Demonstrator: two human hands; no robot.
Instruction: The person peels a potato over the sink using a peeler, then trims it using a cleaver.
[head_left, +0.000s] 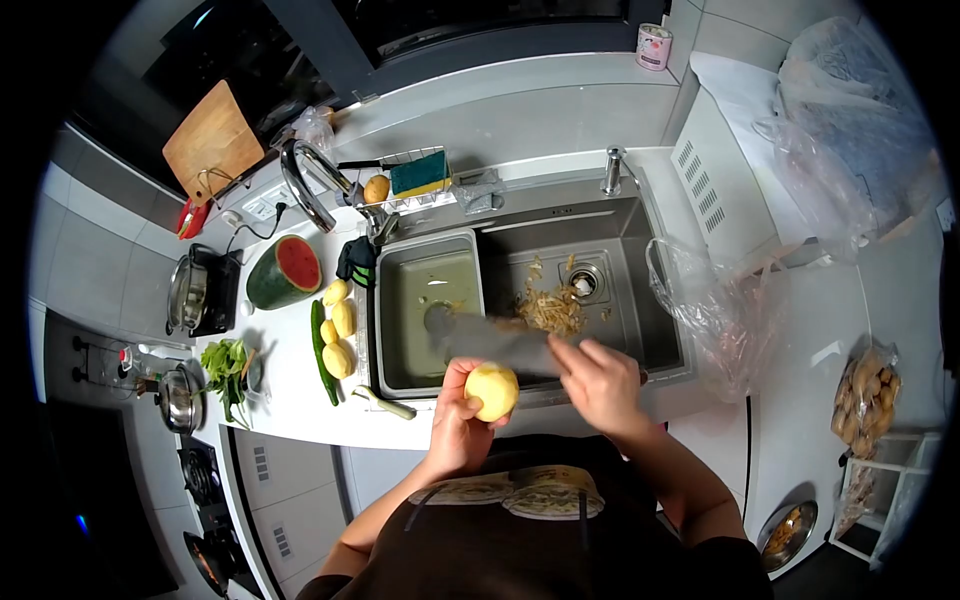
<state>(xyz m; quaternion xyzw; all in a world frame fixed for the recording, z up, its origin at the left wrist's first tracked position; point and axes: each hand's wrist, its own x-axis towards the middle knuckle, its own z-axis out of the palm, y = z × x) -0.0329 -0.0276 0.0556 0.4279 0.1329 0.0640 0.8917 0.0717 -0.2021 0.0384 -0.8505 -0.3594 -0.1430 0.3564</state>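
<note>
A pale yellow peeled potato (492, 391) is in my left hand (457, 422), whose fingers wrap round it at the front edge of the sink. My right hand (603, 384) grips a wide-bladed knife (500, 346); its blade is blurred and points left, just above the potato. Below the blade, a metal basin (428, 245) with cloudy water stands in the left part of the sink (640, 290). Brown peelings (552, 307) lie in the right part, near the drain.
Left of the sink are several peeled potatoes (338, 361), a green cucumber (322, 350), a peeler (385, 403), a cut watermelon (285, 273) and the faucet (308, 190). A plastic bag (725, 320) hangs over the sink's right edge.
</note>
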